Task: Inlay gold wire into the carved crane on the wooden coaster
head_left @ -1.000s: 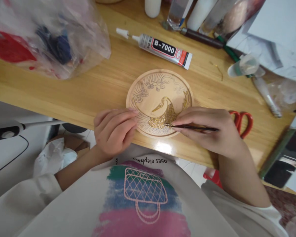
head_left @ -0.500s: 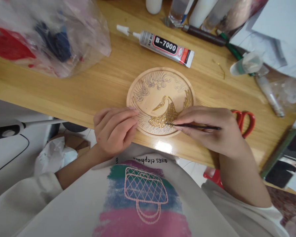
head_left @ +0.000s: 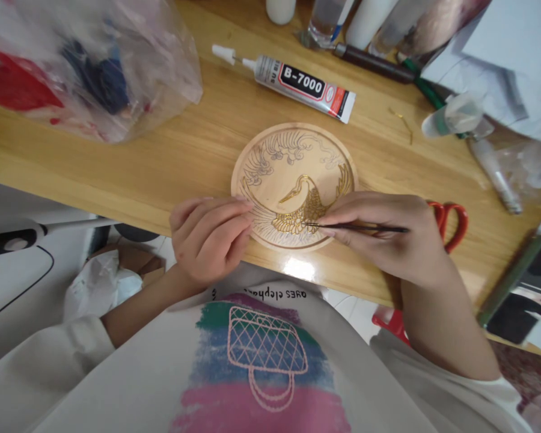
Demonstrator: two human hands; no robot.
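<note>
A round wooden plate (head_left: 293, 144) lies on the table, bearing a drawn bird with gold wire outlines over its neck, body and part of a wing. Along its left rim, my left hand (head_left: 211, 237) is closed with curled fingers, the fingertips on the edge. The thumb is mostly hidden. My right hand (head_left: 379, 234) pinches slim black tweezers (head_left: 365, 227) over the plate's lower right. Their tips touch or hover just above the gold feathers; whether they grip a bit of wire is too small to tell.
Above the plate lies a B-7000 glue tube (head_left: 304, 84). Red-handled scissors (head_left: 455, 227) rest behind my right hand. A gold wire piece (head_left: 403, 125), a dark-handled tool (head_left: 374, 63) and a small clear cup (head_left: 462, 113) are at the right. A plastic bag (head_left: 162, 72) occupies the left.
The tweezers' handle end has shifted slightly right, with the tips still at the same gold feathers. My left hand stays at the plate's rim.
</note>
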